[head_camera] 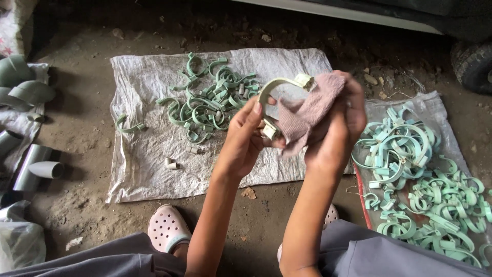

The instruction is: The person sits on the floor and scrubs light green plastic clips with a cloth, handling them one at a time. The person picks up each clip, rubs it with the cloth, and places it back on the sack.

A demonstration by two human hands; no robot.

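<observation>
Left hand pinching clamp | right hand closed around cloth; I'd wipe along the curve, steady grip

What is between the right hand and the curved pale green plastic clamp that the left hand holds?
A pinkish knitted cloth lies between the right hand and the curved pale green plastic clamp; the left hand grips the clamp bare.

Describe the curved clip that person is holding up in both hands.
The clip is a pale green C-shaped band, plastic by its look, with blocky tabs at both ends. It is held in the air, arch upward. The left hand pinches its lower end, and the right hand presses a pinkish cloth against it.
</observation>
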